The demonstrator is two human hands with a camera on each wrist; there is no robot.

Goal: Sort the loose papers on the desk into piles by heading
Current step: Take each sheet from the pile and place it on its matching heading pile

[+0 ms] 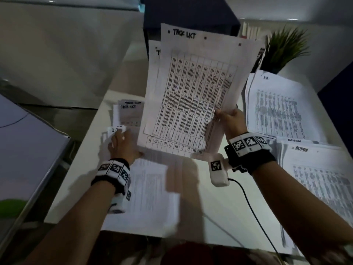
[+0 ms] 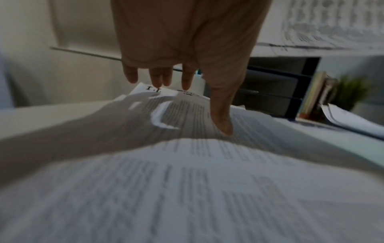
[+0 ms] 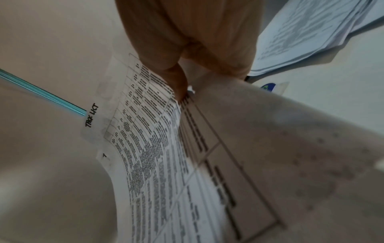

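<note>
My right hand (image 1: pixel 227 117) pinches the lower right corner of a few printed sheets (image 1: pixel 191 96) headed "TASK LIST" and holds them up over the desk middle; the right wrist view shows my thumb (image 3: pixel 178 85) on the held sheets (image 3: pixel 149 148). My left hand (image 1: pixel 119 142) lies flat with straight fingers on a pile of papers (image 1: pixel 149 188) at the desk's left, near its "I.T." heading (image 1: pixel 114 130). In the left wrist view the thumb (image 2: pixel 220 115) presses that pile (image 2: pixel 187 189). Behind it lies a small "TASK LIST" pile (image 1: pixel 129 111).
On the right of the white desk (image 1: pixel 210 207) sit an "H.R." pile (image 1: pixel 280 104) and an "ADMIN" pile (image 1: pixel 315 178). A green plant (image 1: pixel 284 48) and a dark file organiser (image 1: pixel 191 14) stand at the back. A black cable (image 1: pixel 254 213) trails from my right wrist.
</note>
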